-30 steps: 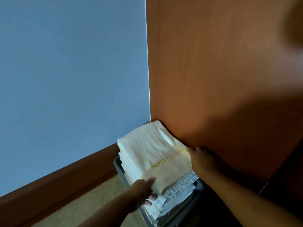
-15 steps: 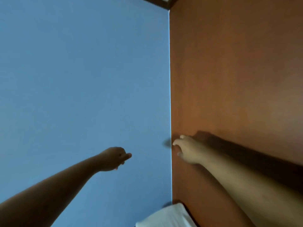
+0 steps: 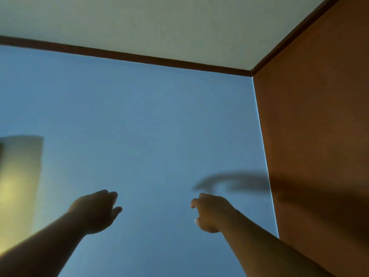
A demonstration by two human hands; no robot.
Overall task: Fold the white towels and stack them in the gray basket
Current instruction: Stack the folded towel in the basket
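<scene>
Head view: both bare arms reach up before the blue wall (image 3: 149, 126). The left hand (image 3: 95, 211) and right hand (image 3: 211, 213) are apart, fingers loosely curled, holding nothing. The brown wall (image 3: 319, 116) stands at right. The towels and basket lie outside the view.

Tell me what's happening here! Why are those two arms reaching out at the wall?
A person is holding both arms out in front of a blue wall, and the camera is tipped up toward the ceiling. The left hand and the right hand are both empty, fingers loosely curled. The right arm throws a shadow on the blue wall and the brown wall beside it. No towels or basket show in this view, so the folding job cannot be judged from here.
</scene>
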